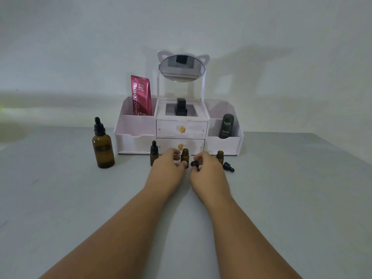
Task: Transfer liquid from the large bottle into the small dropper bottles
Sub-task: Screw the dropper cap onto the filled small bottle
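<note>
Both hands at the middle small bottle, uncapped.
Your left hand (168, 168) grips the middle small bottle (185, 157); your right hand (205, 170) pinches a dropper cap (194, 165) beside it. At 1 o'clock, a second small bottle (220, 157) stands open; at 11, a third small bottle (154, 153) is capped. The large bottle (103, 146), capped, stands at 10 o'clock. Fill levels cannot be told. The organizer (136, 135) beyond holds a pink tube (141, 95).

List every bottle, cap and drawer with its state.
Large amber glass dropper bottle: capped, upright.
Left small amber bottle: capped.
Middle small amber bottle: open, gripped by left hand.
Right small amber bottle: open.
Black dropper cap: pinched by right hand.
Second black dropper cap: lying on table.
White organiser drawers: shut.
</note>
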